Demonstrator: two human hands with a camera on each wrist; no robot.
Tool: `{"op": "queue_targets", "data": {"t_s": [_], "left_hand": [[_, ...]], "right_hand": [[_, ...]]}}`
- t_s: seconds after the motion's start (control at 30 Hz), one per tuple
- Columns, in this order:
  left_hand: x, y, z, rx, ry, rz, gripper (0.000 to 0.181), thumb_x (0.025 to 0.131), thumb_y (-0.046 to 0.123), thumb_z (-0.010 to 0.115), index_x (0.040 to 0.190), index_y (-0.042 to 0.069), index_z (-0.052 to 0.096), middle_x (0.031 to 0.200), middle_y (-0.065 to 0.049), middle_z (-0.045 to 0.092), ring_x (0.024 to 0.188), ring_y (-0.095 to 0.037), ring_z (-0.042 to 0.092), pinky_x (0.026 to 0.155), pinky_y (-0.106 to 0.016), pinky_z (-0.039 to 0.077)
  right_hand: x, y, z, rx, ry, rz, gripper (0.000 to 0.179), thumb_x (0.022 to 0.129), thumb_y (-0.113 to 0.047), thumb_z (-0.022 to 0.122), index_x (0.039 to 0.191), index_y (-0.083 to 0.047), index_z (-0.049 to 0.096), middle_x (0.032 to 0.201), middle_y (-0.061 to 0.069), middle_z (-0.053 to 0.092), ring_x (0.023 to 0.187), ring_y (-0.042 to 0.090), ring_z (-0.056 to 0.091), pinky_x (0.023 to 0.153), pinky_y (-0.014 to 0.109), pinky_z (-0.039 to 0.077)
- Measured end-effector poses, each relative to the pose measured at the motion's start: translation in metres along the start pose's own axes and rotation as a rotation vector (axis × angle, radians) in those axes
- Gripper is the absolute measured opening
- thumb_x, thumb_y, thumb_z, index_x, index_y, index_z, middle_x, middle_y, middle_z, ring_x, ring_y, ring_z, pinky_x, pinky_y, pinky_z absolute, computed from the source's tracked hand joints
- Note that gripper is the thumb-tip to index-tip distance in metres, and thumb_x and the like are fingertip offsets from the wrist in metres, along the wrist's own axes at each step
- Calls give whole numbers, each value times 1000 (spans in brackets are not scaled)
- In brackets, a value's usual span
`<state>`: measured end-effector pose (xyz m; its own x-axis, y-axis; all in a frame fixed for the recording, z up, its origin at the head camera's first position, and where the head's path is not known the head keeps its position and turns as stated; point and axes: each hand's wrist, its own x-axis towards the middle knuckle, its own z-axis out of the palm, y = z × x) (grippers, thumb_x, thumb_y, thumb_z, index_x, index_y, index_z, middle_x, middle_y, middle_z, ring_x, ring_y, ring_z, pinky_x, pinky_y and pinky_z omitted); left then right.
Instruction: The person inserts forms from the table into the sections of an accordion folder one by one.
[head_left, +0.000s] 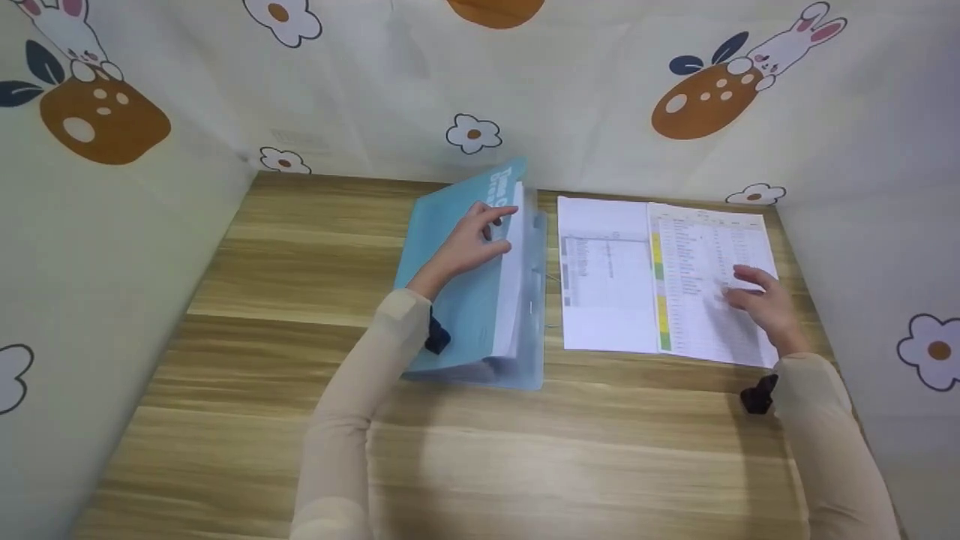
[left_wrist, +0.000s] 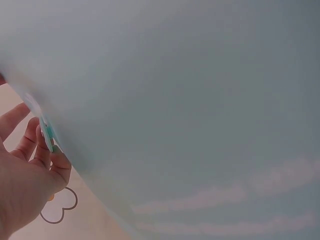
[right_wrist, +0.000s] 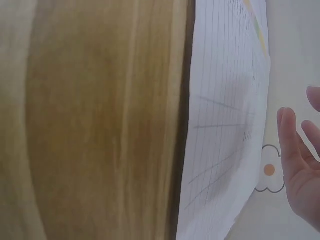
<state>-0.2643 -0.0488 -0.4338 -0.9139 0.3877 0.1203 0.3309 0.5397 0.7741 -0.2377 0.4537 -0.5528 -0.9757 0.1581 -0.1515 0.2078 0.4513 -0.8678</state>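
A light-blue plastic folder [head_left: 450, 315] with white lettering stands partly opened on the table, its cover tilted up over white pages [head_left: 511, 285]. My left hand [head_left: 474, 241] grips the cover's free edge. The left wrist view shows curled fingers at that edge, around a small teal piece [left_wrist: 47, 134]; the cover [left_wrist: 190, 110] fills most of that view. My right hand [head_left: 763, 304] hovers over the right printed sheet [head_left: 705, 255], thumb and fingers apart and holding nothing. Beside that sheet lies another printed sheet [head_left: 607, 315], edge to edge with it.
The wood-grain table [head_left: 585, 450] ends at a patterned cloth wall [head_left: 375, 97] behind, with more cloth at both sides. Both sheets lie right of the folder, near the back. Each wrist wears a small black camera.
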Motion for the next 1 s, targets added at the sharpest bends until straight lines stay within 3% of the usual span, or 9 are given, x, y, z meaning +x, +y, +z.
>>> {"op": "queue_targets", "data": {"t_s": [0.23,0.37,0.47,0.63,0.8,1.0], "left_hand": [[0,0,0,0,-2,13,50,78,17,57,128,17,48,102,-4,43,81,-17,42,69,-28,38],[0,0,-1,-1,-3,16,50,78,18,57,128,17,48,102,-4,43,81,-17,42,69,-28,38],[-1,0,-1,-7,-2,10,50,78,17,57,128,17,48,101,-4,43,80,-17,43,69,-28,39],[0,0,-1,-11,-1,-11,50,78,17,56,128,18,48,102,-3,43,79,-16,43,69,-28,39],[0,0,-1,-1,-4,-21,50,79,18,57,128,19,47,102,-3,43,81,-16,43,69,-27,39],[0,0,0,-23,-7,-22,50,78,18,58,128,19,48,102,-4,42,81,-16,42,68,-27,39]], "right_hand": [[-7,7,-20,-130,43,43,65,80,-39,61,135,-14,35,133,13,34,105,22,46,73,18,42],[-25,-9,-28,-116,66,79,66,80,-37,61,135,-10,34,132,14,34,108,20,42,72,12,40],[-44,-29,-31,-136,90,58,65,81,-31,61,133,-3,34,130,17,36,108,22,40,69,10,37],[-64,-50,-36,-157,98,48,65,83,-23,59,133,5,29,129,24,34,111,31,35,75,17,35],[-68,-45,-42,-198,82,113,69,84,-27,56,136,4,22,133,26,28,117,36,28,90,35,32],[-70,-36,-46,-210,82,151,70,84,-31,56,136,4,24,133,26,27,118,37,27,92,45,28]]}}
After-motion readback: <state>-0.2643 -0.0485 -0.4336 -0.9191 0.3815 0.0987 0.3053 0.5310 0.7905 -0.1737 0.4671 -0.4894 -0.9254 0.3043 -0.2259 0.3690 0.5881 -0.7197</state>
